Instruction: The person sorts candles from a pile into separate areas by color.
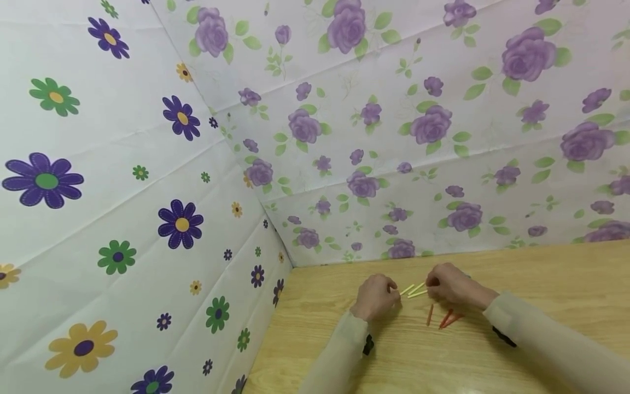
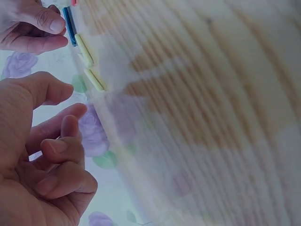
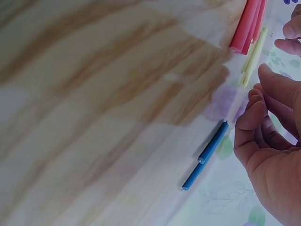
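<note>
My left fingers (image 2: 68, 151) hold nothing: thumb and index finger stand apart with a moderate gap, and the remaining fingers are curled loosely. My right fingers (image 3: 248, 115) are set narrow, thumb tip near index tip, with no stick visible between them. Whether the right fingertips touch the nearest yellow stick cannot be told.

The yellow sticks (image 1: 417, 294), three in the head view, lie on the desk (image 1: 315, 323) between both sets of fingers, toward the far edge. One lies at the left, its end just beside my left fingers; the other two lie close together at a slant, their right ends beside my right fingers.

The red sticks (image 1: 445, 318) lie nearer the desk's near edge than the yellow ones. One is set slightly apart at the left; the others are grouped at its right.

Two blue sticks (image 3: 213, 142) lie nearly end to end beyond my right fingers, toward the far edge.

Pale sleeves (image 1: 546, 334) cover both forearms. A rose-patterned sheet (image 1: 361, 219) stands along the desk's far edge; a daisy-patterned sheet (image 1: 123, 208) stands along its left edge. Both meet at the far left corner.
</note>
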Demonstrator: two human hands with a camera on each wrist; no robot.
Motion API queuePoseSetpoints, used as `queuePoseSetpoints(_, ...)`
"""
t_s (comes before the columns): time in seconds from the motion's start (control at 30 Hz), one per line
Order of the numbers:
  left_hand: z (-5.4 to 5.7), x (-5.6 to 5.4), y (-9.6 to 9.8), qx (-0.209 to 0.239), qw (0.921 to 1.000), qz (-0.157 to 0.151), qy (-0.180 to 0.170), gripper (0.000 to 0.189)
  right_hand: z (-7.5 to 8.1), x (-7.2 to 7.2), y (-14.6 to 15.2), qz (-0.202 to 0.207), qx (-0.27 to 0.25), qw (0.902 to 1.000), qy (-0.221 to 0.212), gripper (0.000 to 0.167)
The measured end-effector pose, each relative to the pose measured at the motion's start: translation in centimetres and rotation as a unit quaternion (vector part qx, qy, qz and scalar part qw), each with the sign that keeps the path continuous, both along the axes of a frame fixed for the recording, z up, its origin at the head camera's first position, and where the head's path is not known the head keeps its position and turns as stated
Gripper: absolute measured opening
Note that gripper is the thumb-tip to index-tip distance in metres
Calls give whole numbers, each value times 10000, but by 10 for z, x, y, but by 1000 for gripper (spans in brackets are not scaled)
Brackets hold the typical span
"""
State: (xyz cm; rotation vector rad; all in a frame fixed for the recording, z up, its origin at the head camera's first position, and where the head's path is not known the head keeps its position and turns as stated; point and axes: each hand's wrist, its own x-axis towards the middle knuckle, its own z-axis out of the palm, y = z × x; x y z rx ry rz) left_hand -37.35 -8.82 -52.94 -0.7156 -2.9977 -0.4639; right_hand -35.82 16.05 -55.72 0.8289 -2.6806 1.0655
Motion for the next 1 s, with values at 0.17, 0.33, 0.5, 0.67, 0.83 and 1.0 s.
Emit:
queuePoseSetpoints(0.17, 4, 3, 2, 125, 9998, -13, 127, 19, 2, 5, 7, -202, 66, 9998, -32, 9)
queuePoseSetpoints(0.33, 6, 9, 4, 207, 9995, -89, 218, 16, 8, 11, 11, -270, 58, 9993, -239, 5)
queuePoseSetpoints(0.5, 8, 16, 8, 248, 9993, -121, 244, 12, 11, 17, 13, -255, 100, 9990, -359, 5)
queuePoseSetpoints(0.67, 8, 22, 13, 191, 9993, -177, 262, 11, 12, 25, 16, -179, 46, 9992, -350, 7)
queuePoseSetpoints(0.83, 6, 31, 17, 158, 9983, -273, 484, 12, 9, 31, 21, -88, 124, 9998, -102, 7)
queuePoseSetpoints(1.0, 3, 40, 18, 89, 9982, -289, 526, 10, 8, 37, 25, -28, 138, 9999, -65, 5)
